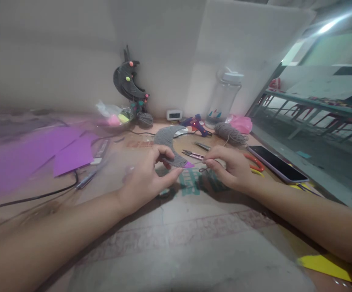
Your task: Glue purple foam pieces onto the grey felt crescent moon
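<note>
My left hand (151,174) pinches the lower end of a crescent moon shape (163,138) wrapped in grey yarn. At that end a small purple tip (189,165) shows bare of yarn. To its right, my right hand (229,166) pinches a strand of grey yarn (199,163) that runs to the purple tip. Past my right hand lies a ball of grey yarn (230,134). Thread snips (193,154) rest on the table just beyond the fingers, and orange-handled scissors (254,162) are partly hidden behind my right hand.
Purple sheets (74,154) and a pen (87,178) lie at left. A dark crescent ornament (129,81), small digital clock (174,115), glue gun (197,125) and clear bottle (224,97) stand along the back. A phone (277,164) lies near the right edge; yellow paper (324,265) is nearer me.
</note>
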### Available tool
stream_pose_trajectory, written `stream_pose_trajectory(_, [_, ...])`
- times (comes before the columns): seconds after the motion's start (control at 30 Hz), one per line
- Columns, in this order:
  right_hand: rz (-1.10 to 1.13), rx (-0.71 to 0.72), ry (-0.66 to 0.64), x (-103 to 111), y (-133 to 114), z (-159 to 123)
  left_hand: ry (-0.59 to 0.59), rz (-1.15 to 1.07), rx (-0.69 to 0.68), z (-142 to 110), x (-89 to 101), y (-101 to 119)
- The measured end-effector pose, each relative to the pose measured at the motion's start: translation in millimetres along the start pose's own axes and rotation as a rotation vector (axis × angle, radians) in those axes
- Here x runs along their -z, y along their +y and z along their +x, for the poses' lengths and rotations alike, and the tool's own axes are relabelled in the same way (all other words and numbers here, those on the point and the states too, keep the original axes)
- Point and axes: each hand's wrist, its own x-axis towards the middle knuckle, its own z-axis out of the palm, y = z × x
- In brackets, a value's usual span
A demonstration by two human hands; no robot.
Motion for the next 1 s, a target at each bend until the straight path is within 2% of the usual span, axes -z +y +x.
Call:
stream_pose_trajectory(0.17, [0.007,-0.016,-0.06,-10,6,-5,-0.028,-0.042,0.064,1,0.6,3])
stream_pose_trajectory(0.4, [0.051,-0.284,-0.059,-13,5,0,-0.075,-0.062,0.162,1,1.6,8])
stream_pose_trajectory(0.53, [0.065,-0.372,-0.049,-13,4,0,-0.121,-0.089,0.19,3,1.0,11])
stream_pose_trajectory(0.63, [0.075,-0.396,-0.038,-14,4,1,-0.137,-0.11,0.183,3,0.6,12])
stream_pose_trajectory(0.73, [0.078,-0.415,-0.08,-17,5,1,-0.143,-0.103,0.197,1,0.3,9])
stream_pose_trajectory(0.83, [0.075,-0.382,-0.103,-21,11,0,-0.144,-0.11,0.211,0,-0.1,6])
stream_pose_trajectory(1.0, [0.084,-0.326,0.064,-20,12,-2,-0.136,-0.198,0.168,2,0.6,3])
